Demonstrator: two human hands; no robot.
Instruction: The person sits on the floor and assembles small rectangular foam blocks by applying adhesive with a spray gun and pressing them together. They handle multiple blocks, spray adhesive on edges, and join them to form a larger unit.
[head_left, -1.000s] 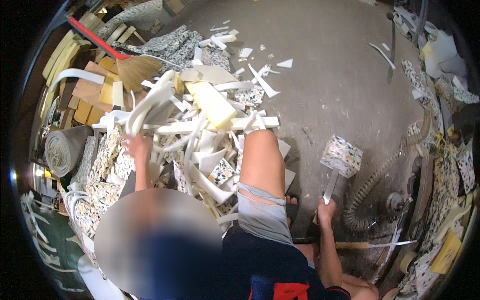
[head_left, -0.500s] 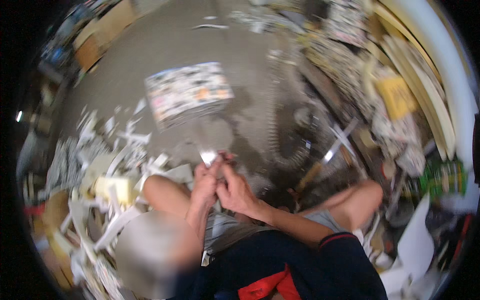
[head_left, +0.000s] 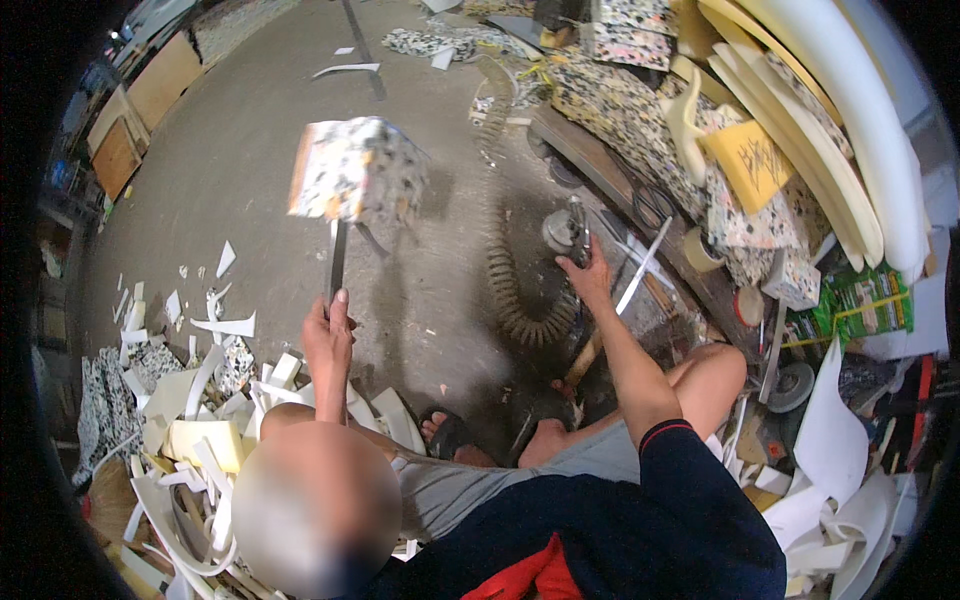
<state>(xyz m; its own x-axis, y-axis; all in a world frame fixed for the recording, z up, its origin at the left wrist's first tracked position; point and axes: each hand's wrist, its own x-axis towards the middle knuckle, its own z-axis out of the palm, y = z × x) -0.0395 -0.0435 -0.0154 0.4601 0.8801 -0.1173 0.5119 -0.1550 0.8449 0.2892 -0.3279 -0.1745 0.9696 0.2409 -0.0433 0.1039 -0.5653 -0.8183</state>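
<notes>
My left hand (head_left: 328,340) is closed round a long flat metal strip (head_left: 338,258), thumb along its top. The strip's far end meets the near edge of a speckled foam block (head_left: 350,172), which is blurred. Whether the strip goes into the block or behind it I cannot tell. My right hand (head_left: 588,275) reaches forward on the right and is closed on the handle of a spray gun (head_left: 580,228) with a round cup. Part of the grip is hidden by my fingers.
A coiled hose (head_left: 500,270) curves over the floor. Scissors (head_left: 655,205) and a long-bladed knife (head_left: 640,270) lie right, by a wooden beam (head_left: 640,190). Foam sheets (head_left: 800,140) are stacked far right. White and cream foam offcuts (head_left: 200,445) pile up at the left.
My hands were together round a shiny thing and have parted. The left moved left with the strip, the right forward and right onto the spray gun. The foam block appears turned and farther off.
</notes>
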